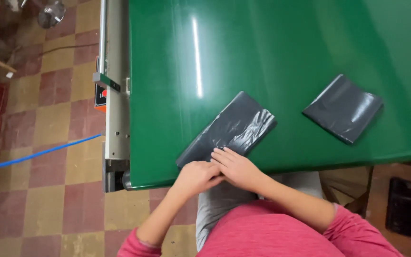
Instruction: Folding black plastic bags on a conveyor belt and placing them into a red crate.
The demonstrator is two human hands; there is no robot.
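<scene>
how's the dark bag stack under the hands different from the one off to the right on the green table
The near stack is long and narrow; the far stack is shorter and squarer. The near stack has both the left hand and the right hand pressed on its lower end, while the far stack lies untouched. The near stack reaches the edge of the green table; the far stack sits further in. Both are glossy dark grey plastic, lying flat and angled.

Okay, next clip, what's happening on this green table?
A person in a pink top has both hands on the near end of a folded dark grey plastic bag lying on the green table. The left hand and right hand press it flat at the table's edge, fingers touching. A second folded grey bag lies apart to the right, untouched.
</scene>
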